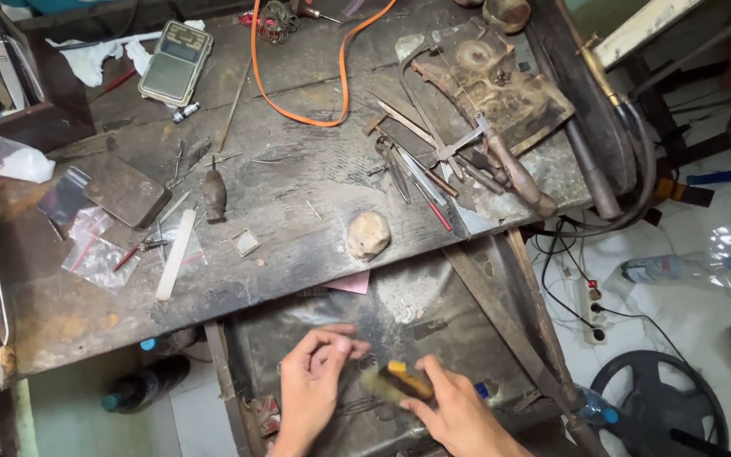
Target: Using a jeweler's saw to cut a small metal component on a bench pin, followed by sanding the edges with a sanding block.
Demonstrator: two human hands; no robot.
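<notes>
My right hand [454, 412] grips a small brush [399, 382] by its stiff, light wooden back, over the open drawer [399, 313] below the table [298, 178]. My left hand [315, 372] pinches something too tiny to make out.

A cluttered workshop corner

A scarred, dark wooden workbench [298, 254] stands over a pale tiled floor [687, 313] (glossy, catching light), where a white power strip [594, 309] and a black fan [657, 406] lie.

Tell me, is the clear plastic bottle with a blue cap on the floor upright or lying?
Lying: the clear plastic bottle rests sideways on the white floor.
</notes>
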